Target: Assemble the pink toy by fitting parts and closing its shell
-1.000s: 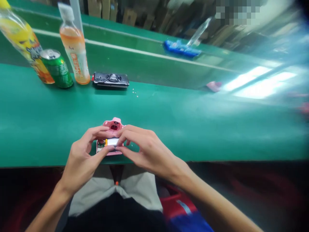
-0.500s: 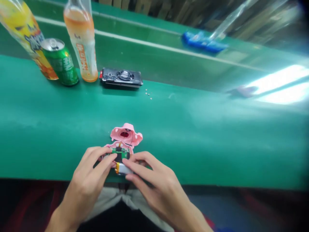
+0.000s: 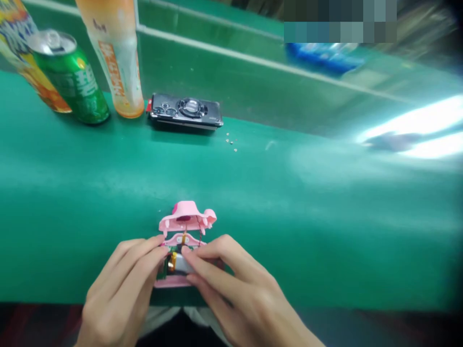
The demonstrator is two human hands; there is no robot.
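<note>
Your opened pink plastic toy camera (image 3: 187, 216) sits toward the near edge of the green bench mat (image 3: 275, 193). Your left hand (image 3: 119, 294) and right hand (image 3: 242, 299) are closed around its rear shell (image 3: 171, 282), with the right fingertips (image 3: 188, 251) on the silver battery (image 3: 182, 263). It should handle light and brittle, so hold the shell's edges; thin wires (image 3: 199, 230) tether the front half. Far left stand a green can (image 3: 68, 79) and a drink bottle (image 3: 117, 70); tiny screws (image 3: 231, 143) lie further right.
</note>
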